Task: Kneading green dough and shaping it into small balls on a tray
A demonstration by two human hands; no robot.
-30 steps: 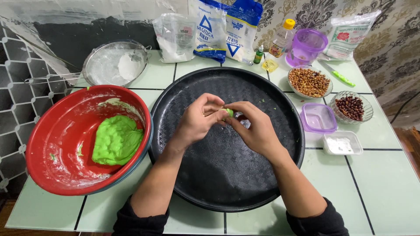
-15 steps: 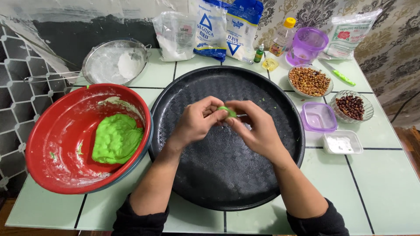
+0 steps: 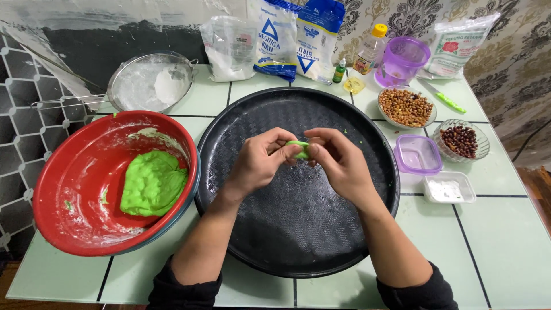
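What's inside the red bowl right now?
The red bowl holds one lump of green dough against its right side, with white floury smears and green specks on the walls. Whatever lies under the lump is covered.

Your left hand and right hand are pinching a little piece of green dough over the big black tray. The rest of the dough sits in the red bowl on your left.

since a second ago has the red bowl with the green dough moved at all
No. The red bowl sits in the same spot, its rim against the black tray and below the sieve.
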